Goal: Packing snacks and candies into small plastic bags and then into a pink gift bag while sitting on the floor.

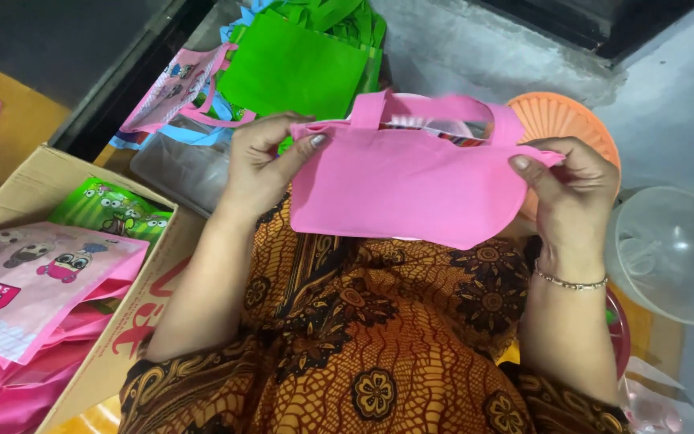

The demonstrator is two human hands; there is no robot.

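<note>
My lap, covered in brown and orange patterned cloth (363, 337), fills the near part of the view. Just above it I hold a small pink fabric bag (403, 189) stretched flat between both hands, its two loop handles standing up at the top edge. My left hand (263, 165) grips the bag's upper left corner, thumb on the front and the other fingers (271, 128) curled behind, clamped on the cloth. My right hand (568, 185) pinches the upper right corner the same way, thumb pressed against the fabric, fingers together on it; a thin bracelet (570, 281) sits on that wrist.

To my left, close by, stands an open cardboard box (130, 321) filled with more bags: a pale pink printed one (34, 281) with cartoon figures lies on top, a green printed one (110, 209) behind it, and plain pink ones beneath. To my right, near my right wrist, is a clear plastic bowl (672, 253).

Beyond the held bag, partly hidden by it, an orange plastic basket (560, 120) shows behind my right hand. Further off on the left lies a clear plastic lid or tray (178, 169), and past it a heap of bags: a plain bright green one (295, 68) on top, a pink printed one (174, 88) beside it, with light blue edges (194, 135) poking out underneath.
</note>
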